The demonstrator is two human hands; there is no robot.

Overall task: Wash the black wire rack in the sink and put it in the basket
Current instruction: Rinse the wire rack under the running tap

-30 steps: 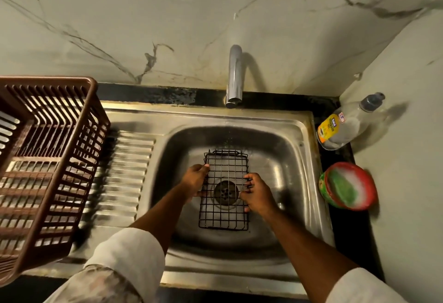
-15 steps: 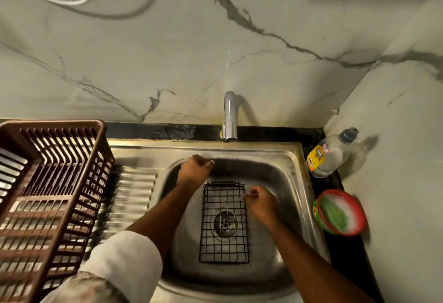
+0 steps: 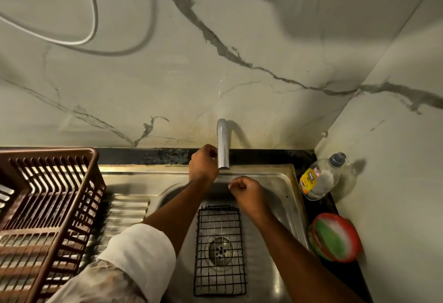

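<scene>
The black wire rack lies flat on the bottom of the steel sink, over the drain, with neither hand on it. My left hand is up at the chrome tap, its fingers curled against the left side of the spout. My right hand hovers above the far end of the rack with curled fingers and holds nothing. The brown plastic basket stands at the left on the drainboard. I see no water running from the spout.
A clear dish-soap bottle with a yellow label lies in the right corner. Near it sits a red-rimmed tub with green and white contents. The marble wall rises right behind the tap. The ribbed drainboard lies between basket and sink bowl.
Both hands let go of the rack, which stayed in the sink. My left hand rose from the sink's back edge to the tap; my right hand lifted off the rack. The camera tilted upward.
</scene>
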